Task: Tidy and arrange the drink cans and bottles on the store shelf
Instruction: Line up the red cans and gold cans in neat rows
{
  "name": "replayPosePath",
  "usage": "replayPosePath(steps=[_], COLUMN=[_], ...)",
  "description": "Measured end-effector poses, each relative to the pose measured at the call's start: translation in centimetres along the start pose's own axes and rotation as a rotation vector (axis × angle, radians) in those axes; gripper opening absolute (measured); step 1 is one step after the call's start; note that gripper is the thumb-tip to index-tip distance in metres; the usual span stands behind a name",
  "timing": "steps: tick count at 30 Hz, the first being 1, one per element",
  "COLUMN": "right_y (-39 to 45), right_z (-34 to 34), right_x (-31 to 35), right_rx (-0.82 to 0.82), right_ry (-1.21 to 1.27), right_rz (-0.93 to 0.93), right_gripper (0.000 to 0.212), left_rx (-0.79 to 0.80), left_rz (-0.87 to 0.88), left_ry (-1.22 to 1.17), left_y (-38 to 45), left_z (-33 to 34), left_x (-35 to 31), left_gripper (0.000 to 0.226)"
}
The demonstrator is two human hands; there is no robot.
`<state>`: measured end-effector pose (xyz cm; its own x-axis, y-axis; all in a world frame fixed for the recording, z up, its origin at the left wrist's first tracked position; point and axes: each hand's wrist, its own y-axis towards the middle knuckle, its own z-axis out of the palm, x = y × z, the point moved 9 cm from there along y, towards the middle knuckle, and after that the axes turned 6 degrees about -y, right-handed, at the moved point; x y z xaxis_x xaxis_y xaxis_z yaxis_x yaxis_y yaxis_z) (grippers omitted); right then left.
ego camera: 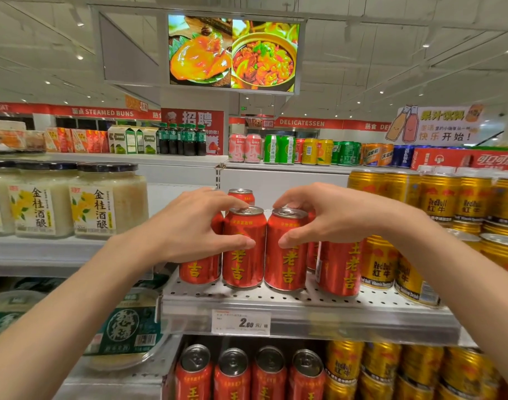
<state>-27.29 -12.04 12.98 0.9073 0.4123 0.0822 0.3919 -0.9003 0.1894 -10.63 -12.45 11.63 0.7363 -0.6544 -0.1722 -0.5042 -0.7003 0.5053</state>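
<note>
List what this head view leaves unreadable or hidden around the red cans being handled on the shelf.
- Small print on the price tag: too small and blurred; only the large price digits read.
- Red can at the back: its body is hidden by the front cans and the left hand.
- Can labels behind the right hand: partly covered by its fingers.
- Gold cans: cut off by the right edge.

Legible text on shelf stock, price tag and store signs

Red cans [244,246] carry yellow "王老吉"; gold cans [440,202] read "RedBull 红牛". Shelf-edge price tag [240,322] shows "2.60 元". Glass jars [108,202] are labelled "金桂酒酿". Red fascia banner [108,112] reads "STEAMED BUNS"; its farther section [302,123] reads "DELICATESSEN". Red poster [196,118] shows "招聘". Juice sign [437,125] reads "果汁饮料" and "快乐开始!".
</note>
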Motion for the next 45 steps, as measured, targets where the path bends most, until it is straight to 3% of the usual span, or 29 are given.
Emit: replayPosePath(steps=[11, 14, 25, 45], right_y=[-1.3, -2.8, -5.3, -4.3], right_z=[-1.3, -2.7, -2.2, -1.6], right_x=[-1.7, -3.4, -6.0, -5.2], right_rx=[-0.099, -0.129, -0.055, -0.158], right_ry=[-0.021, -0.034, -0.024, -0.042], right_rz=[0.011, 0.043, 0.108, 0.061], right_gripper=[0.074, 0.066, 0.053, 0.053], left_rx=[-0.057, -0.071, -0.047, -0.032], left_rz=[0.058, 0.116, 0.153, 0.156], left_ry=[0.087, 0.089, 0.067, 0.047], left_y=[0.4, 1.3, 2.8, 2.8], left_z=[-0.1, 0.5, 2.3, 2.3], left_x=[-1.6, -3.5, -4.9, -4.8], left_gripper=[0.084, 0.080, 0.075, 0.075])
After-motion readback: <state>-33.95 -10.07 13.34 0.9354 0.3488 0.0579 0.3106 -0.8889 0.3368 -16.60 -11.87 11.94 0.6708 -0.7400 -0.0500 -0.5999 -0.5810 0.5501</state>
